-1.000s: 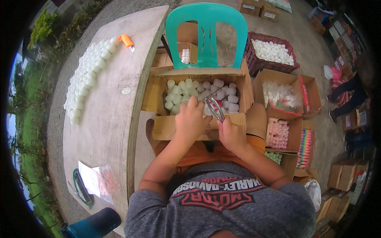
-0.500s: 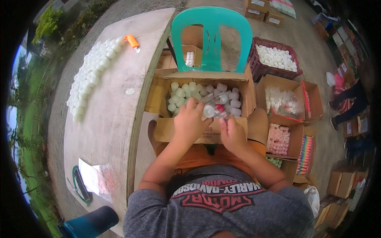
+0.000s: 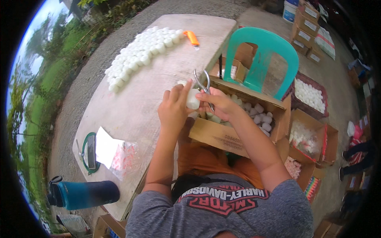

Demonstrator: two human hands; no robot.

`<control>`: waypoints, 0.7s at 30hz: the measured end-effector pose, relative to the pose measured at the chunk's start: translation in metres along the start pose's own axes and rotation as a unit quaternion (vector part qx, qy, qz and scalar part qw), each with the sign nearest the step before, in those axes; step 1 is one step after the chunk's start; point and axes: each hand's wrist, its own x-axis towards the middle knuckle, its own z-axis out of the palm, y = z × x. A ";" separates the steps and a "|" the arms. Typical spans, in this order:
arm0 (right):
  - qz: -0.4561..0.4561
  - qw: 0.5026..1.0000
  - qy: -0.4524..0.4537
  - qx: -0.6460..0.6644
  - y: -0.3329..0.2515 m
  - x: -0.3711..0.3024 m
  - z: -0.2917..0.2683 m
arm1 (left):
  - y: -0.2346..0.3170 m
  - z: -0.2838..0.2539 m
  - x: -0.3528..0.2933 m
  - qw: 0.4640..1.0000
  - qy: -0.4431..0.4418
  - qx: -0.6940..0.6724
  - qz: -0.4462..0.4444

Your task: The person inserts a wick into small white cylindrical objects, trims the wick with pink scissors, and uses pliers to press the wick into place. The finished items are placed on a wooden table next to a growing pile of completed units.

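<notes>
My left hand [image 3: 173, 104] pinches a whitish translucent rounded piece [image 3: 193, 99] over the near-right edge of the table. Close beside it, my right hand [image 3: 218, 103] is closed around a small pair of silver pliers [image 3: 208, 90], their two curved arms spread apart and pointing away from me. My right fingertips come close to the piece; whether they touch it I cannot tell. Under my hands, an open cardboard box [image 3: 222, 137] holds many similar white pieces [image 3: 260, 117]. Part of another white piece [image 3: 181, 82] shows just beyond my left fingers.
On the table [image 3: 119, 115] stand rows of white pieces [image 3: 147, 49], an orange-handled tool [image 3: 191, 38], a plastic bag [image 3: 125, 158] and a blue bottle [image 3: 85, 194]. A green chair [image 3: 260, 51] is beyond the box. A crate [image 3: 323, 95] and a filled carton [image 3: 305, 139] stand right.
Both hands have moved left from over the box to the table's edge, with the piece and tool. The view has turned left. The pliers now point up and stand apart.
</notes>
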 end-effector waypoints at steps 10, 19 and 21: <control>-0.239 0.855 0.235 -0.395 0.024 0.073 0.040 | -0.048 0.020 -0.002 0.974 -0.042 -0.003 -0.220; -0.246 0.855 0.220 -0.400 0.035 0.069 0.040 | -0.049 0.028 0.001 0.960 0.046 0.008 -0.275; -0.253 0.862 0.228 -0.376 0.036 0.054 0.036 | -0.050 0.028 0.009 0.951 -0.002 -0.010 -0.309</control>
